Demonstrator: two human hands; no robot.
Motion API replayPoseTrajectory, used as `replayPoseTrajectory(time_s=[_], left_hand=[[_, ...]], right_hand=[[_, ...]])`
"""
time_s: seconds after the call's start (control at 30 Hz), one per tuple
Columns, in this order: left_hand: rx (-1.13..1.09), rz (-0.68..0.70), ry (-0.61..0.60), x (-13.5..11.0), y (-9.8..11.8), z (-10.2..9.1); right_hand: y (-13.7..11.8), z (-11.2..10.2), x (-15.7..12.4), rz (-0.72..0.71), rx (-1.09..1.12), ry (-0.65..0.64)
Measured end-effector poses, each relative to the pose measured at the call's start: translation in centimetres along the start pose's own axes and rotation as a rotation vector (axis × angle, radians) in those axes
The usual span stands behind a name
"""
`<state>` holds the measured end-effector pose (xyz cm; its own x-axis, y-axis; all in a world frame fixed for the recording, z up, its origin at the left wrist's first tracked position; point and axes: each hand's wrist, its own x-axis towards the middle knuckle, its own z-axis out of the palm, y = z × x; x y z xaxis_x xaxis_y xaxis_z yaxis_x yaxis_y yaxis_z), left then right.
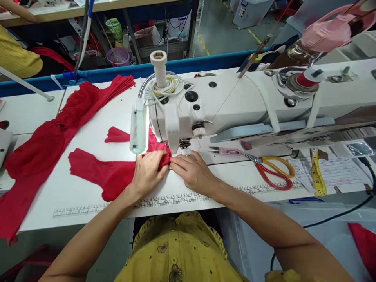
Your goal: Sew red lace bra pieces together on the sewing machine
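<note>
A red fabric piece (100,172) lies on the white table under the head of a white sewing machine (223,105). My left hand (148,170) rests on the fabric with its fingers curled, pinching the cloth's edge just in front of the needle area (185,150). My right hand (192,172) lies flat beside it, fingertips pressing the same edge against the table by the presser foot. The two hands nearly touch at the fabric's right end.
A pile of red fabric strips (58,121) covers the table's left side. Red-and-yellow scissors (273,170), pink thread snips (226,151) and a yellow tape measure (317,176) lie right of my hands. A printed ruler strip (164,199) runs along the front edge. Another person's yellow sleeve (14,55) shows far left.
</note>
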<state>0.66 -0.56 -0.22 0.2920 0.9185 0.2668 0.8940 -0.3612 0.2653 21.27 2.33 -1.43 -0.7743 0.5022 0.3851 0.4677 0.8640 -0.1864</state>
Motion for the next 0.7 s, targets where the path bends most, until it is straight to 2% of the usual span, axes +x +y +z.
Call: replayPoseTrajectory(time_s=[0.07, 0.23, 0.3, 0.5, 0.63, 0.7], left_hand=[[0.035, 0.01, 0.009, -0.3, -0.2, 0.1], [0.277, 0.184, 0.219, -0.5, -0.2, 0.0], [0.312, 0.234, 0.25, -0.3, -0.2, 0.0], [0.284, 0.081, 0.238, 0.4, -0.8, -0.4], [0.266, 0.344, 0.256, -0.3, -0.9, -0.6], [0.303, 0.37, 0.227, -0.7, -0.8, -0.7]], right_hand=[[0.0, 0.0, -0.1, -0.001, 0.001, 0.024], [-0.1, 0.1, -0.1, 0.0, -0.015, 0.022], [-0.1, 0.1, -0.1, -0.003, -0.021, 0.02], [0.0, 0.3, -0.2, 0.006, -0.035, 0.045], [0.0, 0.2, -0.3, 0.067, -0.067, 0.049], [0.0, 0.2, -0.3, 0.076, -0.067, 0.046]])
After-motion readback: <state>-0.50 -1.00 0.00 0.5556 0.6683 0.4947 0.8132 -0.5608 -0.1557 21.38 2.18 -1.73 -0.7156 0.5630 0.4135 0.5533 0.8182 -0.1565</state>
